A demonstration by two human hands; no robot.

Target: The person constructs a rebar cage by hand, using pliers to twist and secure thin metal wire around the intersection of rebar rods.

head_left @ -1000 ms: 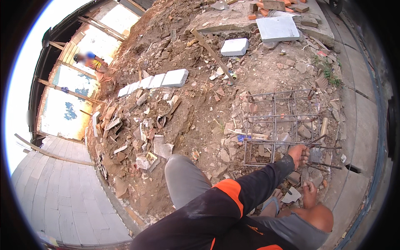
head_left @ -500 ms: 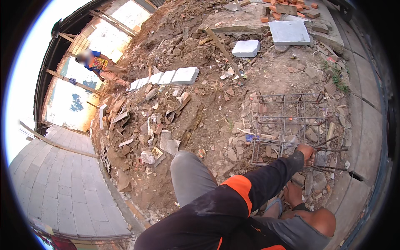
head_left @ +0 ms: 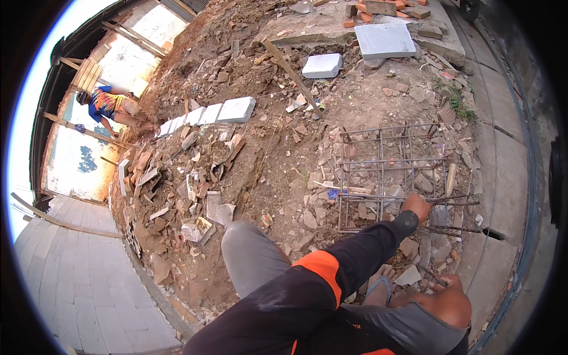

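A cage of thin steel rebar (head_left: 393, 161), tied into a box-like frame, lies on the rubble in front of me. My left hand (head_left: 417, 206), at the end of a dark sleeve with an orange band, is closed around the bars at its near right corner. Loose bar ends stick out to the right past my fingers. Lower down, beside my bent knee, my right hand (head_left: 451, 284) is partly visible with its fingers curled. A thin dark rod (head_left: 427, 273) points out of it toward the cage; its exact kind is too small to make out.
Broken bricks and stones (head_left: 195, 177) cover the ground. White blocks (head_left: 236, 110) form a row, with a wooden stake (head_left: 293, 77) near it. A white slab (head_left: 385, 41) lies farther back, below orange bricks (head_left: 384, 7). Another person (head_left: 109, 109) bends at far left. Concrete paving (head_left: 497, 171) runs along the right.
My right hand has drawn back from near the cage toward my knee, and the thin rod now shows in it. My left hand keeps its hold on the bars. The view has shifted right.
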